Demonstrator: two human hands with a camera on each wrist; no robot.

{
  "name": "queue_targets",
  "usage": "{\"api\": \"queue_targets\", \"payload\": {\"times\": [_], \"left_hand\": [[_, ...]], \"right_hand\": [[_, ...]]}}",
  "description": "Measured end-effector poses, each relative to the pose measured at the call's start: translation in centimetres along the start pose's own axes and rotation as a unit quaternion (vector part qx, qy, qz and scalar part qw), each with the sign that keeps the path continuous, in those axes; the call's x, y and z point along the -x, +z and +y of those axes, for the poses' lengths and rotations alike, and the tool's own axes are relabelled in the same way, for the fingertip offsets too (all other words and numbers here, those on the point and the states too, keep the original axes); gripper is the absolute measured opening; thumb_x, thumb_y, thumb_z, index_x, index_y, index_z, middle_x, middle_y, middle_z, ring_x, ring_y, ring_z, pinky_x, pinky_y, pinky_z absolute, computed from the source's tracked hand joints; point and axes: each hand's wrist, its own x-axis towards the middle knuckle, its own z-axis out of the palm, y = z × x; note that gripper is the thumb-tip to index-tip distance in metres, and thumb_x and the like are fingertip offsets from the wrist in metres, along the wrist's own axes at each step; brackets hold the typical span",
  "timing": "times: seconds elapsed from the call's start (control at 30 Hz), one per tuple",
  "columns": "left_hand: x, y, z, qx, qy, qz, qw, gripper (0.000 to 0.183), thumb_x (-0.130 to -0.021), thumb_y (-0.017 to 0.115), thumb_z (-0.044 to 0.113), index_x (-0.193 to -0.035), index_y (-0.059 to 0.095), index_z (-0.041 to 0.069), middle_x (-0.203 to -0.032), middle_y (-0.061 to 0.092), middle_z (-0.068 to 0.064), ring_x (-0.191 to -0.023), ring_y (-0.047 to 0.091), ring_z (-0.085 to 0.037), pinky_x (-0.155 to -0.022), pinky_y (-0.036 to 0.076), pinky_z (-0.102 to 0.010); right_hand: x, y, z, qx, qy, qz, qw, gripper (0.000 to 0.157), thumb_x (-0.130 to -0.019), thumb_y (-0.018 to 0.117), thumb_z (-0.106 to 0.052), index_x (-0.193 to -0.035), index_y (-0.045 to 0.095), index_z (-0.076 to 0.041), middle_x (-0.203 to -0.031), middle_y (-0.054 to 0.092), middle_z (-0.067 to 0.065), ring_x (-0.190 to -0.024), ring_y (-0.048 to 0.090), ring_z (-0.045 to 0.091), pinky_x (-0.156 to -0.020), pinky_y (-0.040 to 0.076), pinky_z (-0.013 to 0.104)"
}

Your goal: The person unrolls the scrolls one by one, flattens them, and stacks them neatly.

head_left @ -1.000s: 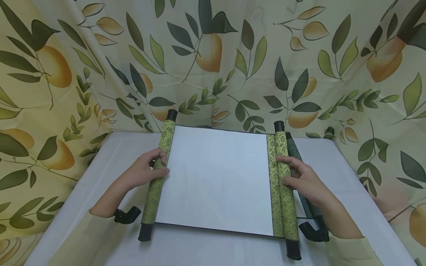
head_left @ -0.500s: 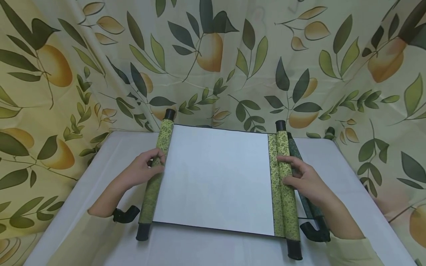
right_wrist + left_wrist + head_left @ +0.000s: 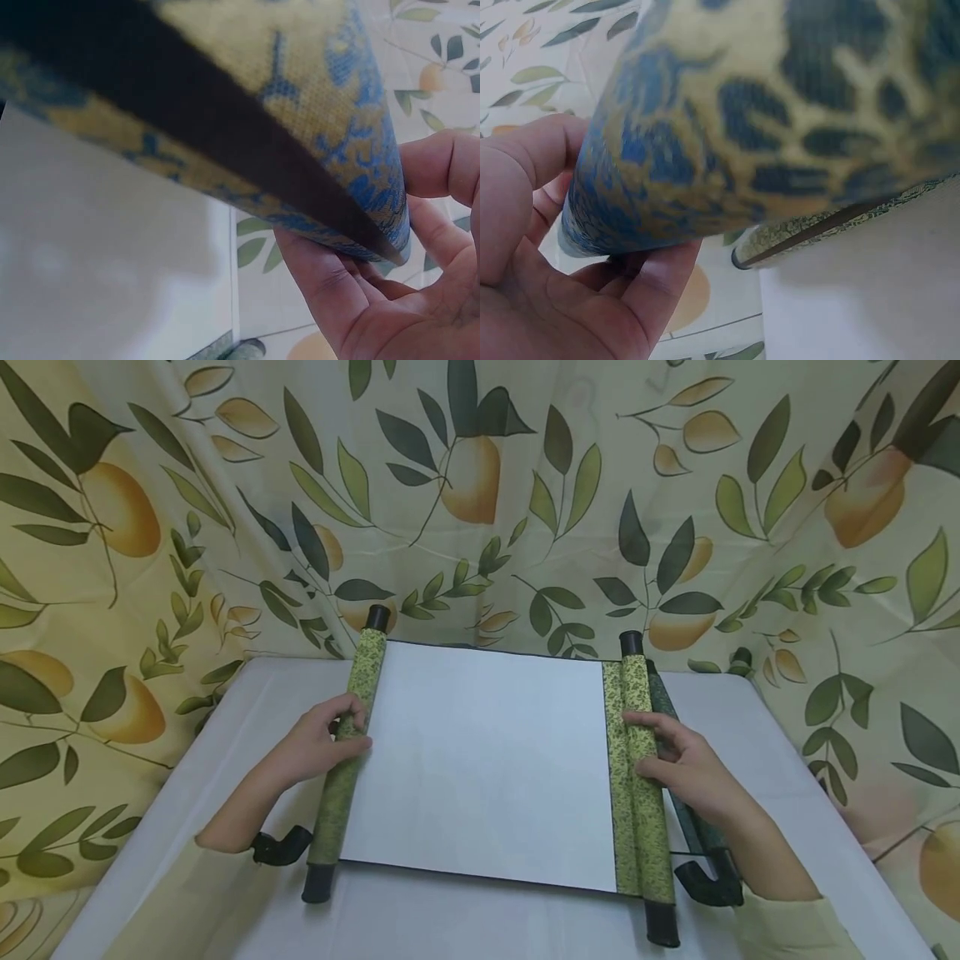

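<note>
A hanging scroll lies partly unrolled, its blank white sheet (image 3: 487, 760) showing between two rolled ends in yellow-green patterned cloth with black end caps. My left hand (image 3: 315, 742) grips the left roll (image 3: 341, 793), fingers over its far side and thumb on the near side. Around the right roll (image 3: 651, 810) curl the thumb and fingers of my right hand (image 3: 686, 768). Close up in the left wrist view, the patterned left roll (image 3: 705, 135) rests between thumb and fingers. The right wrist view has the right roll (image 3: 330, 135) held likewise, with a dark band along it.
A dark green roll (image 3: 666, 697) lies just right of the scroll, partly hidden by my right hand and forearm. Beneath is a table with a white cover (image 3: 465, 927). A leaf-and-fruit patterned curtain (image 3: 547, 485) hangs behind it and at the sides.
My left hand has moved slightly left with the left roll, and the white sheet between the rolls is a little wider. The right hand and right roll have stayed almost in place.
</note>
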Motion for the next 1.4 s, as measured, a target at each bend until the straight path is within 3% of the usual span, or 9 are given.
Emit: {"api": "queue_targets", "payload": {"times": [0.07, 0.23, 0.47, 0.53, 0.7, 0.77, 1.0, 1.17, 1.4], "left_hand": [[0.02, -0.07, 0.02, 0.001, -0.001, 0.002, 1.0000, 0.021, -0.089, 0.071, 0.005, -0.093, 0.051, 0.011, -0.096, 0.053, -0.008, -0.089, 0.045, -0.025, -0.069, 0.042, -0.036], [-0.11, -0.10, -0.02, -0.002, -0.004, 0.004, 1.0000, 0.017, -0.090, 0.068, 0.003, -0.096, 0.055, 0.010, -0.101, 0.056, -0.009, -0.093, 0.047, -0.025, -0.073, 0.043, -0.037], [0.02, -0.14, 0.27, -0.016, -0.011, 0.006, 0.9998, 0.014, -0.091, 0.066, 0.003, -0.097, 0.056, 0.011, -0.104, 0.058, -0.010, -0.092, 0.048, -0.026, -0.071, 0.044, -0.037], [0.07, -0.16, 0.25, -0.019, -0.014, 0.003, 0.9997, 0.013, -0.092, 0.065, 0.004, -0.098, 0.057, 0.011, -0.104, 0.058, -0.010, -0.090, 0.048, -0.026, -0.068, 0.045, -0.036], [0.16, -0.19, 0.09, -0.017, -0.029, -0.004, 0.9994, 0.010, -0.094, 0.062, 0.005, -0.101, 0.058, 0.010, -0.108, 0.059, -0.011, -0.085, 0.049, -0.025, -0.065, 0.046, -0.034], [0.17, -0.19, 0.11, -0.019, -0.032, -0.006, 0.9993, 0.009, -0.094, 0.061, 0.006, -0.101, 0.059, 0.010, -0.110, 0.059, -0.011, -0.086, 0.049, -0.025, -0.066, 0.047, -0.034], [0.11, -0.17, 0.25, -0.033, -0.028, -0.001, 0.9991, 0.011, -0.092, 0.066, 0.008, -0.102, 0.060, 0.011, -0.110, 0.061, -0.009, -0.096, 0.050, -0.026, -0.075, 0.047, -0.037], [0.09, -0.23, -0.02, -0.033, -0.021, -0.006, 0.9992, 0.024, -0.085, 0.078, 0.010, -0.099, 0.058, 0.012, -0.106, 0.060, -0.008, -0.096, 0.051, -0.025, -0.077, 0.047, -0.037], [-0.02, -0.53, -0.12, -0.038, -0.007, 0.000, 0.9992, 0.021, -0.086, 0.069, -0.001, -0.097, 0.057, 0.012, -0.104, 0.060, -0.009, -0.095, 0.051, -0.025, -0.076, 0.047, -0.038]], "right_hand": [[0.05, -0.04, -0.01, -0.005, 0.002, 0.000, 1.000, 0.064, -0.091, 0.061, 0.000, -0.151, 0.041, -0.011, -0.157, 0.034, 0.015, -0.132, 0.044, 0.047, -0.083, 0.052, 0.035], [0.16, -0.11, -0.07, -0.012, 0.004, -0.001, 1.000, 0.064, -0.091, 0.061, 0.001, -0.150, 0.040, -0.009, -0.158, 0.033, 0.015, -0.135, 0.042, 0.047, -0.083, 0.052, 0.030], [0.29, -0.29, -0.28, -0.001, 0.002, 0.001, 1.000, 0.063, -0.091, 0.062, -0.001, -0.150, 0.041, -0.010, -0.159, 0.034, 0.013, -0.145, 0.020, 0.050, -0.100, 0.041, 0.061], [0.35, -0.35, -0.29, -0.005, 0.004, 0.001, 1.000, 0.063, -0.091, 0.062, -0.001, -0.150, 0.041, -0.010, -0.158, 0.034, 0.013, -0.143, 0.028, 0.049, -0.098, 0.044, 0.058], [0.49, -0.41, -0.19, -0.011, -0.001, -0.003, 1.000, 0.062, -0.092, 0.061, 0.001, -0.150, 0.040, -0.009, -0.157, 0.035, 0.015, -0.133, 0.044, 0.045, -0.085, 0.053, 0.029], [0.54, -0.41, -0.16, -0.011, -0.003, -0.004, 1.000, 0.063, -0.092, 0.061, 0.001, -0.150, 0.040, -0.008, -0.157, 0.034, 0.016, -0.134, 0.043, 0.044, -0.083, 0.051, 0.024], [0.65, -0.46, -0.21, -0.027, 0.004, -0.004, 1.000, 0.064, -0.091, 0.060, 0.003, -0.150, 0.039, -0.008, -0.157, 0.033, 0.018, -0.127, 0.049, 0.046, -0.080, 0.055, 0.029], [0.71, -0.65, -0.15, -0.025, 0.007, -0.005, 1.000, 0.064, -0.091, 0.061, 0.001, -0.151, 0.039, -0.009, -0.157, 0.033, 0.017, -0.135, 0.040, 0.050, -0.080, 0.054, 0.028], [0.83, -0.95, -0.11, -0.001, 0.002, -0.001, 1.000, 0.061, -0.092, 0.061, 0.000, -0.150, 0.042, -0.009, -0.158, 0.033, 0.015, -0.144, 0.021, 0.050, -0.084, 0.050, 0.029]]}}
